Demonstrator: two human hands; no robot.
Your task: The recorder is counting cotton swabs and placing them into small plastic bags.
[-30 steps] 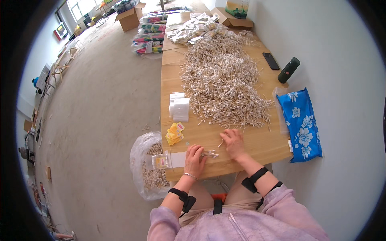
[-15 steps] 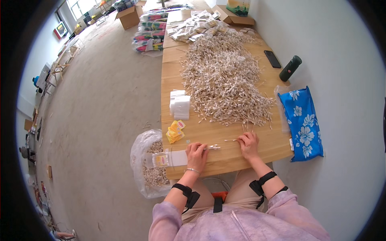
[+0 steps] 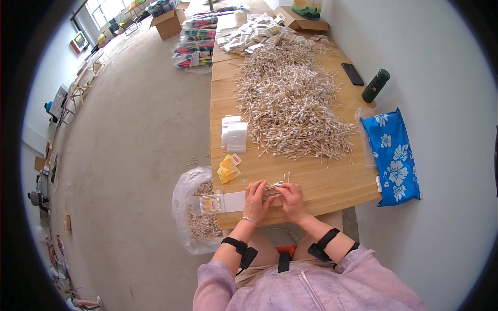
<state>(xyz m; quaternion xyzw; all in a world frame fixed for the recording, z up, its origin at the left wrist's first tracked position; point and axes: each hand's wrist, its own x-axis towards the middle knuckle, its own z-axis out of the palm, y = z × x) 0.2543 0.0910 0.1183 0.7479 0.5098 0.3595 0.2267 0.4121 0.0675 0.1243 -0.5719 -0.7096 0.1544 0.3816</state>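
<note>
My left hand (image 3: 255, 202) is closed round a small bunch of cotton swabs (image 3: 272, 187) at the table's near edge. Right against it, my right hand (image 3: 292, 201) pinches a couple of swabs, whose tips stick up past the fingers. A large loose heap of cotton swabs (image 3: 293, 103) covers the middle of the table. To the left of my left hand lies a white strip (image 3: 234, 202), with a clear bag of swabs and a yellow card (image 3: 210, 205) at its outer end. Yellow cards (image 3: 229, 167) and a stack of clear plastic bags (image 3: 236, 137) lie farther up the left side.
Below the table's left edge stands a clear sack (image 3: 181, 207) of swabs. A blue flowered pouch (image 3: 393, 155), a dark green bottle (image 3: 376, 86) and a black phone (image 3: 353, 74) line the right side. Small filled packets (image 3: 254, 37) lie at the far end, near a cardboard box (image 3: 301, 23).
My right hand has moved left, from apart over the table to beside my left hand, bringing swabs with it. My left hand keeps its bunch in nearly the same place.
</note>
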